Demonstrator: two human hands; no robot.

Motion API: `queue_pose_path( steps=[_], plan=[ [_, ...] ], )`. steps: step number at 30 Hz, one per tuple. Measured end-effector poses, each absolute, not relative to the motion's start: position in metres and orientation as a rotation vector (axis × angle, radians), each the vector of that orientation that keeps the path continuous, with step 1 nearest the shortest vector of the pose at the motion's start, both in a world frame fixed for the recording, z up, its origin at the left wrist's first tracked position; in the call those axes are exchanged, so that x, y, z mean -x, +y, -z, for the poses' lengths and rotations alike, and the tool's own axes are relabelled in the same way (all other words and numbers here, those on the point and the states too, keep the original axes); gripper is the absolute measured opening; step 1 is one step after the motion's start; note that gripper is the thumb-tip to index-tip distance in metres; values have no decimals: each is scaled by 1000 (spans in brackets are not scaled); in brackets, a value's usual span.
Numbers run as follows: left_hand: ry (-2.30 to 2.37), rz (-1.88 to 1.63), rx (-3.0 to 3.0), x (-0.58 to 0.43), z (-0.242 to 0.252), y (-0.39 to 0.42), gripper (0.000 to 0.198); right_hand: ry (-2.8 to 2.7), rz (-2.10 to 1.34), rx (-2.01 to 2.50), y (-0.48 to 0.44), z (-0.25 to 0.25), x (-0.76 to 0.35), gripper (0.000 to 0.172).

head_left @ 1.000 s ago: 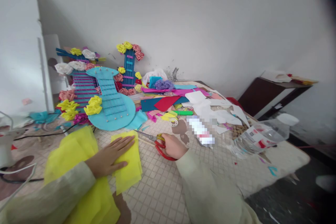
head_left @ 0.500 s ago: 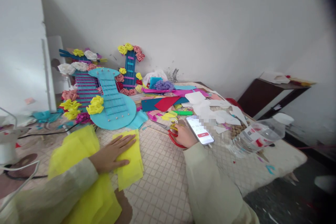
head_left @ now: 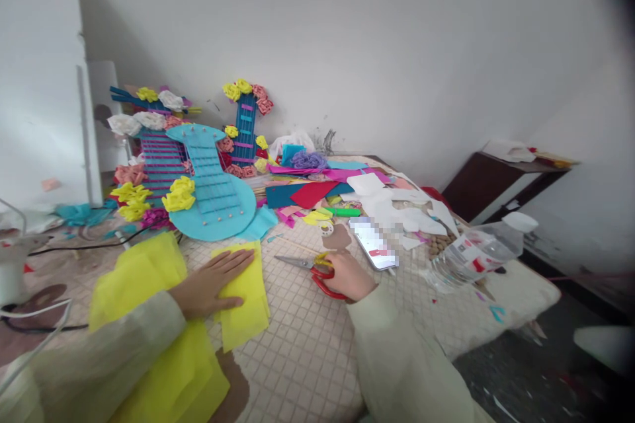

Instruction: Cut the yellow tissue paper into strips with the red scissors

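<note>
My left hand (head_left: pixel 213 283) lies flat, fingers stretched out, on a small stack of yellow paper (head_left: pixel 248 317). Under my left forearm spreads a bigger pile of yellow sheets (head_left: pixel 143 271), thin and partly see-through. My right hand (head_left: pixel 351 275) is closed round the red and yellow handles of a pair of scissors (head_left: pixel 297 262), whose blades point left toward the yellow stack, apart from it. Just beyond my right hand is a phone (head_left: pixel 372 241) lying face up.
A light blue guitar-shaped craft (head_left: pixel 218 201) with strings and paper flowers leans at the back left. Coloured paper strips (head_left: pixel 317 193), a green marker (head_left: pixel 344 212), white paper scraps (head_left: pixel 411 215) and a plastic bottle (head_left: pixel 471 258) lie along the back and right. A lamp base (head_left: pixel 14 271) and cables stand left.
My right hand has drawn the scissors away from the phone, nearer to me and slightly left. My left hand remains flat on the yellow stack. The view has shifted a little.
</note>
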State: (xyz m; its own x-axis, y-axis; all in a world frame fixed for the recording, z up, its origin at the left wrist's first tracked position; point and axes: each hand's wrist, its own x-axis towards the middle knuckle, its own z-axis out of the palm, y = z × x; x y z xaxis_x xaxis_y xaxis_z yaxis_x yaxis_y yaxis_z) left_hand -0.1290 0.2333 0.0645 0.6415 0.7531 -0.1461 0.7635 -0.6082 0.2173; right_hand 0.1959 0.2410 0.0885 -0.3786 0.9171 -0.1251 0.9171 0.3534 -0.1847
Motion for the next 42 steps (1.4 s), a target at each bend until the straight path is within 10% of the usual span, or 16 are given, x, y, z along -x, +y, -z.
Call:
queue_pose_path(
  steps=[32,42],
  plan=[
    [1232,-48,-2525,134,-59,239,83,-2385,274,2346,389,-189,-288,29],
    [1300,-223,-2392,128,-63,234,91,-2587,-68,1529,293,-180,-222,32]
  ],
)
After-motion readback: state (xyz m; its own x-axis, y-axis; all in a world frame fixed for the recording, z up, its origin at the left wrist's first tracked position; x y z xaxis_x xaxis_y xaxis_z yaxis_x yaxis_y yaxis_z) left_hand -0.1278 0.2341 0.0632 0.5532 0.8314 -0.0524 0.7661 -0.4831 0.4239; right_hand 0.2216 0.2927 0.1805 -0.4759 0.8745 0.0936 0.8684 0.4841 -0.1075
